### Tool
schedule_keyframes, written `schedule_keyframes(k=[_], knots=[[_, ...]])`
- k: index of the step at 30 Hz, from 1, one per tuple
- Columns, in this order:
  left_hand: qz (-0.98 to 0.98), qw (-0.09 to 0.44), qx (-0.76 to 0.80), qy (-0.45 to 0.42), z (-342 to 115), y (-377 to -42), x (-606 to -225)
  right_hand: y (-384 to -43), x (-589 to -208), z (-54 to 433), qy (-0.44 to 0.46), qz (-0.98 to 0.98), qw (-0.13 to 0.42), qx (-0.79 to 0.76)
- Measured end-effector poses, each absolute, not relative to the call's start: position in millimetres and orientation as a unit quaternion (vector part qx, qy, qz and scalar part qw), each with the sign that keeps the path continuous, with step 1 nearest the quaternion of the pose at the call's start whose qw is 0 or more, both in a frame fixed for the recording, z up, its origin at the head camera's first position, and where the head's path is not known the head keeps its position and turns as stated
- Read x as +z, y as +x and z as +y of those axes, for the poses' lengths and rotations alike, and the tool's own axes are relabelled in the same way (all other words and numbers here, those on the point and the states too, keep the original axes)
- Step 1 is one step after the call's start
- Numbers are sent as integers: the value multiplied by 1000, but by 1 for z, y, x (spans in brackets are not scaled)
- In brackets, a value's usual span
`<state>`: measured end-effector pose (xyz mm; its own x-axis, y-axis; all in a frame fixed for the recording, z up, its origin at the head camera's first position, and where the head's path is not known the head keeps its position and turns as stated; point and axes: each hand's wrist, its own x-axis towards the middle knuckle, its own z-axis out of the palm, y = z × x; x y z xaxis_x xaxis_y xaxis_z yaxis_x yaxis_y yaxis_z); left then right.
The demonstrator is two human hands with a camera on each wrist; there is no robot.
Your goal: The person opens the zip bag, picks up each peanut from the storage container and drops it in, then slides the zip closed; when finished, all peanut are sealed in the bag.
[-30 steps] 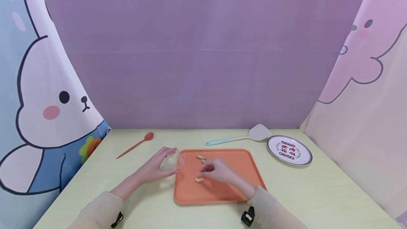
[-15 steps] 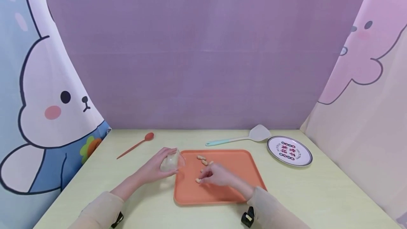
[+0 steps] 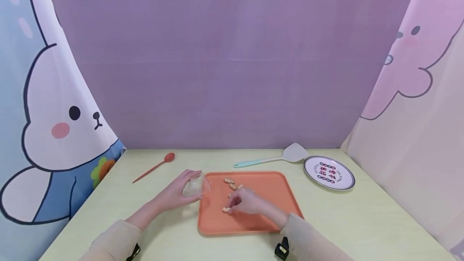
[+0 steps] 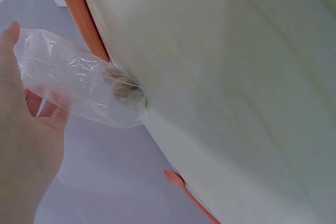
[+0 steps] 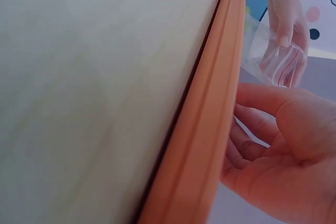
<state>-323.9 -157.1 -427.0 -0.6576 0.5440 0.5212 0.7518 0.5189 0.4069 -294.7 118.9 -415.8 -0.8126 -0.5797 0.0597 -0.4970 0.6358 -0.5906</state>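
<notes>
My left hand (image 3: 177, 190) grips a clear zip bag (image 3: 193, 185) sideways, its mouth with a red strip facing right over the tray's left edge. Brownish contents (image 4: 126, 88) sit in the bag's bottom in the left wrist view. My right hand (image 3: 248, 200) is low over the orange tray (image 3: 268, 180), thumb and fingertips pinching a peanut (image 3: 225, 210). Several other peanuts (image 3: 233, 186) lie on the tray just beyond that hand, some partly hidden by it. In the right wrist view the tray's rim hides my right fingertips (image 5: 236, 156).
Left at the back lies a red spoon (image 3: 169, 157). Behind the tray is a spatula (image 3: 295, 153) with a light blue handle. A white plate (image 3: 344, 174) with red print stands to the right, close to the spatula's head. Curtains rise behind the table.
My right hand has come down and slightly toward me onto the nearest peanut, which has shifted a little. More of the farther peanuts show now. The left hand and bag have stayed put.
</notes>
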Motion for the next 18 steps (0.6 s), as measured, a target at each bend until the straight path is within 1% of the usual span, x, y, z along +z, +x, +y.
schedule_keyframes(k=[4, 9, 15, 18], knots=[[-858, 162, -312, -375, -157, -323, -426, -295, -416, 123, -299, 899, 68, -313], [-857, 162, -314, -375, -157, -323, -427, -296, -417, 127, -289, 896, 83, -326], [-856, 160, -315, -378, -157, -324, -427, -297, -417, 129, -304, 897, 79, -311], [-855, 160, -315, -380, -158, -324, -427, -297, -416, 130, -302, 895, 85, -316]])
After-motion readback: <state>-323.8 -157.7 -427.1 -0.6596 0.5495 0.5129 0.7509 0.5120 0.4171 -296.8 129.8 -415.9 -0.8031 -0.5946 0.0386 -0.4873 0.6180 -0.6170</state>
